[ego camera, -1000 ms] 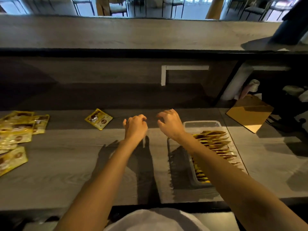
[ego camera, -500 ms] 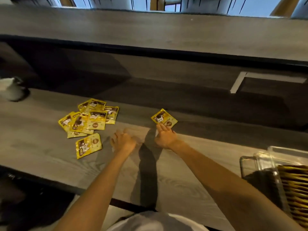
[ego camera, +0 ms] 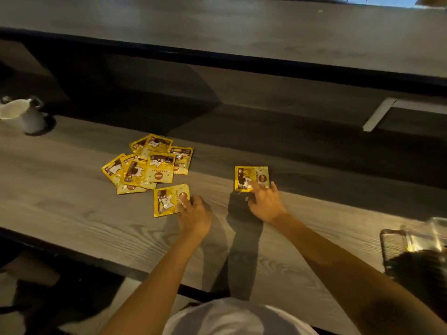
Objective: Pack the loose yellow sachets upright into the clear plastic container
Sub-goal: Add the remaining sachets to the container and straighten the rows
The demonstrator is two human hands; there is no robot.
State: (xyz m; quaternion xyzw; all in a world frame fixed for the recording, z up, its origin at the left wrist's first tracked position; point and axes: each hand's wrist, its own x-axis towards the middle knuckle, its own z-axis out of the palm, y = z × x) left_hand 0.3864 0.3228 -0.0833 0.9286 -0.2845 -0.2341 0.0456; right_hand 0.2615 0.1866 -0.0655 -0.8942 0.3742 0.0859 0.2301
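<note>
On grey counter (ego camera: 72, 213), both hands now reached sachets, left hand (ego camera: 193, 217) fingertips on near sachet (ego camera: 167, 200), right hand (ego camera: 266, 204) on lone sachet (ego camera: 250, 176), neither gripped.

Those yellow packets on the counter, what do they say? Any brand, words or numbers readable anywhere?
Pile of yellow sachets: a line of capital letters and a round brown logo on each, too blurred to read.
Sachet under the left hand: print blurred.
Sachet under the right hand: print blurred.
White mug, clear container: no text visible.
</note>
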